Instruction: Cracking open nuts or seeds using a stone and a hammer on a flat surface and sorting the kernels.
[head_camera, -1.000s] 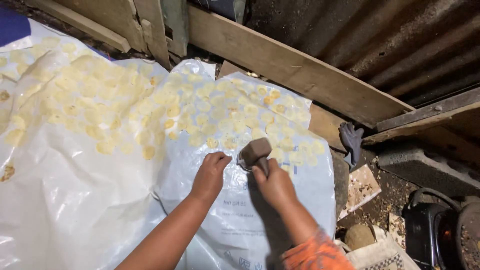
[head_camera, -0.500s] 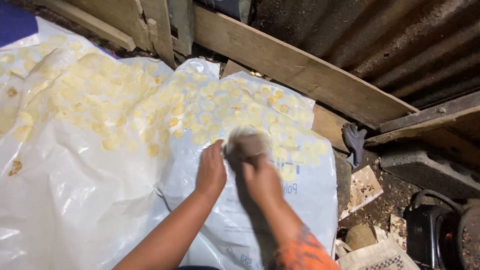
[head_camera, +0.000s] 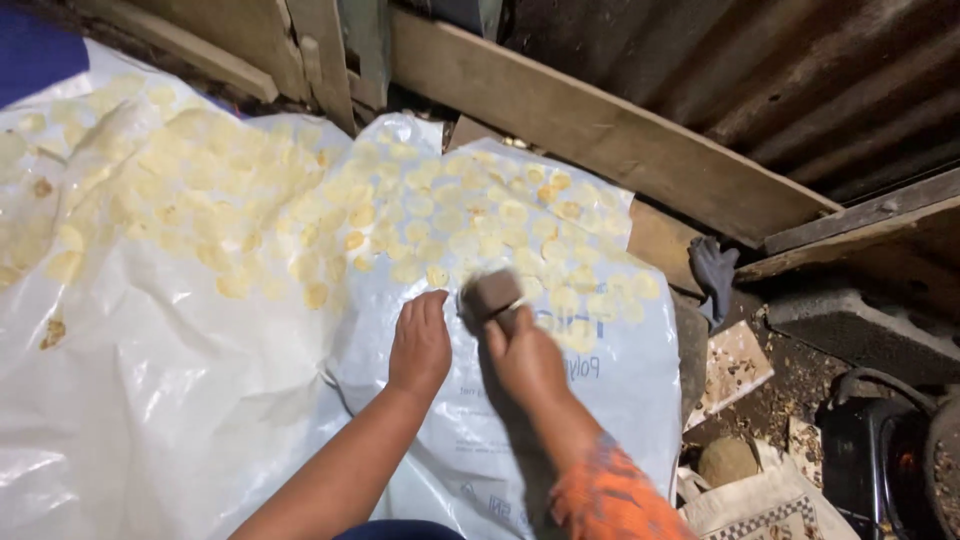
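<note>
Brown and blocky, a small tool sat gripped in the right hand just right of centre frame, its head slightly blurred, pointing toward the upper left and pressed at the near edge of the pale yellow slices. Those slices lay spread across the white plastic sheet, stretching from the block toward the upper left and upper right, so the nearest ones lay directly above both hands. The left hand rested flat and open on the sheet just beside the block, to its left, fingers together and holding nothing; both hands were about equally near the slices. A wooden plank ran diagonally along the top, a dark glove lay at the sheet's right edge, and a stone sat lower right, none between hands and slices
</note>
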